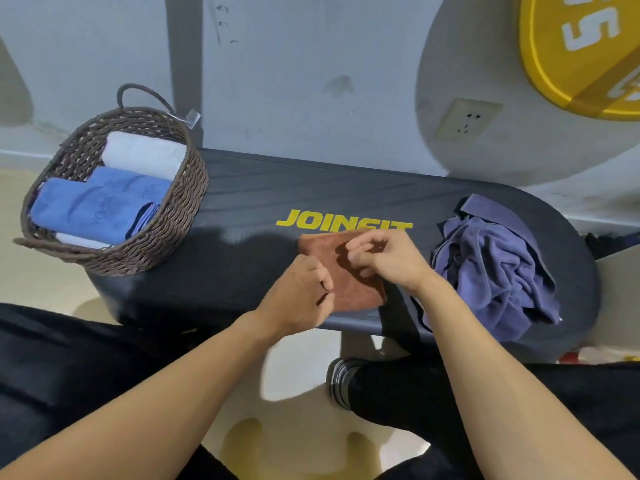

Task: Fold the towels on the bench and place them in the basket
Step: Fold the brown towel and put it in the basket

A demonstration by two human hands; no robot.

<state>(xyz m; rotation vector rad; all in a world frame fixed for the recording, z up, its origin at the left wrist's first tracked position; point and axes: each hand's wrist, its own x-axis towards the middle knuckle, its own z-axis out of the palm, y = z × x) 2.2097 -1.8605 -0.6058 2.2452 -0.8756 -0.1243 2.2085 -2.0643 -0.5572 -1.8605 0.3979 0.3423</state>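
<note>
A small brown towel [349, 282] lies folded on the dark bench [242, 202], just below the yellow lettering. My left hand [298, 296] pinches its near left edge with curled fingers. My right hand [384, 259] sits on top of the towel and pinches the cloth with curled fingers. A crumpled purple towel [491, 268] is heaped on the bench's right end. The woven brown basket [173, 216] stands on the bench's left end and holds folded blue towels [93, 206] and a white towel [145, 154].
A grey wall with a power socket [467, 119] rises behind the bench. A yellow weight plate [581, 53] hangs at the top right. My dark-trousered legs and a shoe [339, 382] are on the pale floor in front of the bench.
</note>
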